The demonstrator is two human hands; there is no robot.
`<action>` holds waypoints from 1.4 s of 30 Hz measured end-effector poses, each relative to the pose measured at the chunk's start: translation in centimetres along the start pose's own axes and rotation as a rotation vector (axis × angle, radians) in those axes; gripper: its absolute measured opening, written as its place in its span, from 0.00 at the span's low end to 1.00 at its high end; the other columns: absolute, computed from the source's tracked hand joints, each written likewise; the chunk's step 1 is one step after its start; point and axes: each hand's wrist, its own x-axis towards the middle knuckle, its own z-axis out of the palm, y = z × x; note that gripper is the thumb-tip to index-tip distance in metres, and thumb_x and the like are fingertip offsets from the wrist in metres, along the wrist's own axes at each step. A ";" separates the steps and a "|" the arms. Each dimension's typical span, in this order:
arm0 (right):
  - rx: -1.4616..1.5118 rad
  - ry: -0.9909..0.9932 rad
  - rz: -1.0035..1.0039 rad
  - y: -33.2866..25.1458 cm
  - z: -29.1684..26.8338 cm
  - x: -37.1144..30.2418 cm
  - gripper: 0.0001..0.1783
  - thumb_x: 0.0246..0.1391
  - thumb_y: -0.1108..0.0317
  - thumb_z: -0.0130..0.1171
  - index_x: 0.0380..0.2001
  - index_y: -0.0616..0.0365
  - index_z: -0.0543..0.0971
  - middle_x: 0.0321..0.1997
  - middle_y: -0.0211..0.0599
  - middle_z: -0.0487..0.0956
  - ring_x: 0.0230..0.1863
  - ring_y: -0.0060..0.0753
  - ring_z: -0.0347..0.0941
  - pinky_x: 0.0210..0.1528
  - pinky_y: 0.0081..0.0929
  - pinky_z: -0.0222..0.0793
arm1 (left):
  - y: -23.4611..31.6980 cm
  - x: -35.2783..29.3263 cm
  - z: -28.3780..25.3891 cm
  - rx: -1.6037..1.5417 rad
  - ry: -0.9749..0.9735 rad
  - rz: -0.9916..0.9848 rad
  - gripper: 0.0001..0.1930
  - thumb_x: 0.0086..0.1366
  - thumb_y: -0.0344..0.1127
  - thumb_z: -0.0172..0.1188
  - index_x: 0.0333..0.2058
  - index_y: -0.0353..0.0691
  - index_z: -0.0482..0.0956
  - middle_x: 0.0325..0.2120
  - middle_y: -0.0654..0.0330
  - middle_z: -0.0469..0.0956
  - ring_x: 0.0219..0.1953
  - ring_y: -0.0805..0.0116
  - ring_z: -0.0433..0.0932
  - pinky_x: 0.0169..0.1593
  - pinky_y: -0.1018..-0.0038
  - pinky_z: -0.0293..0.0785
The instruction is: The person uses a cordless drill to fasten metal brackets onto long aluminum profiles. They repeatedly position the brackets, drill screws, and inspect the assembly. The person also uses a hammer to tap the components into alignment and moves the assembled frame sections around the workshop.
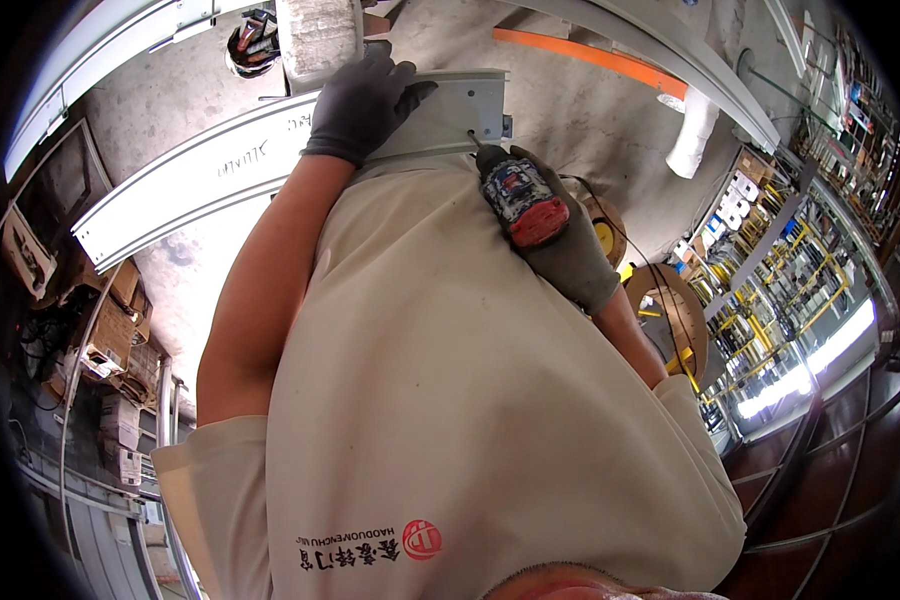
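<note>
Profile (210, 185) lies crosswise before torso. Left hand (362, 105) rests on it, fingers loosely spread over far edge, likely steadying it. Right hand (580, 255) wraps drill (518, 195), bit angled toward profile's right end, seemingly for aim near holes; contact unclear.

A loose, creased beige shirt (430, 400) with short sleeves (215, 475) bears a round red emblem (422, 539) and dark lettering (350, 551) on its front, while bare forearms (275, 250) meet snug gloves, charcoal on the left hand (358, 108) and a browner grey on the right hand (573, 258).
</note>
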 end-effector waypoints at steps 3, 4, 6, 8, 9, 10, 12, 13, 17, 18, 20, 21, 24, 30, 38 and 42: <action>-0.027 -0.004 0.004 -0.6 -0.2 -0.1 0.47 0.51 0.69 0.71 0.72 0.53 0.61 0.60 0.47 0.81 0.60 0.46 0.80 0.63 0.35 0.74 | 0.2 0.1 -0.4 0.001 -0.010 -0.007 0.17 0.66 0.51 0.66 0.31 0.42 0.79 0.32 0.53 0.78 0.33 0.56 0.81 0.36 0.62 0.79; -0.031 -0.014 0.004 -0.8 -0.4 -0.1 0.47 0.51 0.69 0.71 0.72 0.53 0.61 0.61 0.47 0.81 0.61 0.46 0.80 0.63 0.35 0.74 | 0.3 0.2 -0.5 0.004 -0.011 -0.010 0.17 0.66 0.51 0.66 0.31 0.43 0.79 0.33 0.53 0.78 0.33 0.56 0.81 0.36 0.62 0.79; -0.026 -0.005 0.007 -0.8 -0.3 -0.2 0.47 0.52 0.69 0.71 0.72 0.53 0.61 0.62 0.47 0.80 0.61 0.45 0.79 0.64 0.35 0.73 | 0.3 0.1 -0.5 0.007 -0.020 -0.020 0.17 0.66 0.51 0.66 0.31 0.43 0.79 0.33 0.53 0.78 0.33 0.56 0.81 0.36 0.62 0.79; -0.009 0.029 0.012 -0.3 0.3 -0.4 0.46 0.52 0.69 0.72 0.72 0.54 0.61 0.63 0.46 0.79 0.63 0.44 0.78 0.65 0.35 0.72 | 0.1 0.0 -0.3 0.004 -0.036 -0.034 0.17 0.66 0.51 0.66 0.32 0.43 0.79 0.33 0.53 0.78 0.33 0.56 0.81 0.36 0.62 0.79; -0.017 0.047 -0.001 -0.2 0.5 -0.5 0.46 0.52 0.69 0.71 0.72 0.54 0.62 0.63 0.46 0.79 0.63 0.43 0.78 0.65 0.34 0.72 | 0.1 0.0 -0.4 -0.001 -0.025 -0.025 0.17 0.66 0.51 0.66 0.32 0.43 0.79 0.33 0.53 0.78 0.33 0.55 0.81 0.36 0.62 0.79; -0.025 0.064 -0.014 -0.2 0.7 -0.6 0.46 0.52 0.70 0.71 0.72 0.54 0.62 0.64 0.45 0.79 0.63 0.42 0.78 0.66 0.34 0.72 | 0.2 0.1 -0.4 -0.007 -0.014 -0.016 0.17 0.66 0.51 0.66 0.32 0.43 0.79 0.33 0.53 0.78 0.33 0.55 0.81 0.36 0.62 0.79; 0.011 0.073 -0.039 0.1 0.8 -0.6 0.45 0.52 0.70 0.71 0.71 0.54 0.62 0.64 0.45 0.78 0.64 0.41 0.77 0.66 0.33 0.71 | 0.2 0.1 -0.5 -0.007 -0.004 -0.010 0.17 0.66 0.51 0.66 0.32 0.43 0.79 0.34 0.53 0.78 0.34 0.55 0.81 0.37 0.62 0.79; 0.056 0.066 -0.050 0.4 0.8 -0.4 0.45 0.52 0.70 0.71 0.71 0.54 0.62 0.65 0.44 0.78 0.64 0.40 0.77 0.66 0.33 0.71 | 0.2 0.1 -0.5 -0.001 -0.004 -0.012 0.17 0.66 0.51 0.66 0.32 0.43 0.79 0.34 0.53 0.78 0.34 0.55 0.81 0.37 0.62 0.79; 0.027 0.046 -0.070 0.6 0.6 -0.3 0.44 0.52 0.70 0.71 0.71 0.54 0.63 0.64 0.44 0.79 0.64 0.38 0.77 0.66 0.32 0.71 | 0.2 0.0 -0.4 -0.004 -0.019 -0.033 0.17 0.65 0.51 0.67 0.32 0.43 0.79 0.33 0.53 0.78 0.34 0.56 0.81 0.37 0.63 0.79; 0.003 0.043 -0.078 0.7 0.5 -0.3 0.44 0.52 0.70 0.71 0.71 0.54 0.63 0.64 0.45 0.79 0.63 0.39 0.77 0.66 0.32 0.71 | 0.2 0.0 -0.5 -0.005 -0.009 -0.028 0.17 0.65 0.51 0.67 0.32 0.43 0.79 0.32 0.54 0.78 0.34 0.56 0.81 0.37 0.63 0.79; -0.043 0.035 -0.096 0.8 0.4 -0.2 0.44 0.52 0.70 0.71 0.71 0.54 0.63 0.63 0.46 0.80 0.62 0.39 0.78 0.65 0.33 0.72 | 0.2 0.1 -0.5 -0.008 0.010 -0.016 0.17 0.65 0.51 0.67 0.31 0.43 0.79 0.31 0.54 0.78 0.34 0.57 0.81 0.37 0.63 0.79; -0.033 0.041 -0.066 0.7 0.4 -0.3 0.44 0.52 0.70 0.71 0.71 0.54 0.63 0.62 0.46 0.80 0.61 0.40 0.79 0.64 0.34 0.73 | 0.2 0.1 -0.5 -0.009 0.015 -0.009 0.17 0.65 0.51 0.67 0.31 0.43 0.79 0.31 0.55 0.78 0.34 0.57 0.81 0.37 0.63 0.79; -0.018 0.047 0.001 0.2 0.3 -0.6 0.44 0.51 0.70 0.71 0.71 0.55 0.63 0.59 0.48 0.81 0.60 0.42 0.80 0.62 0.35 0.75 | 0.2 0.2 -0.4 -0.012 0.016 -0.003 0.17 0.65 0.51 0.67 0.30 0.43 0.78 0.29 0.55 0.77 0.34 0.57 0.81 0.37 0.63 0.79; -0.017 0.038 -0.033 0.8 0.3 -0.5 0.44 0.52 0.69 0.70 0.71 0.55 0.63 0.59 0.49 0.81 0.60 0.44 0.80 0.62 0.36 0.75 | 0.3 0.2 -0.5 -0.016 -0.005 -0.033 0.17 0.65 0.51 0.67 0.30 0.43 0.78 0.28 0.55 0.76 0.33 0.57 0.80 0.36 0.62 0.78; -0.054 0.008 0.061 -0.4 0.0 -0.5 0.45 0.52 0.69 0.71 0.71 0.56 0.62 0.63 0.46 0.80 0.63 0.43 0.78 0.66 0.35 0.72 | -0.1 0.0 0.0 -0.006 -0.007 -0.011 0.17 0.65 0.52 0.66 0.31 0.44 0.79 0.29 0.55 0.76 0.33 0.57 0.81 0.36 0.62 0.78; -0.008 0.008 -0.014 0.6 0.1 -0.4 0.46 0.51 0.69 0.71 0.71 0.55 0.61 0.64 0.45 0.78 0.65 0.43 0.76 0.67 0.35 0.70 | 0.2 0.1 -0.3 -0.005 -0.001 -0.024 0.18 0.66 0.52 0.66 0.31 0.43 0.79 0.30 0.55 0.78 0.33 0.57 0.82 0.36 0.62 0.79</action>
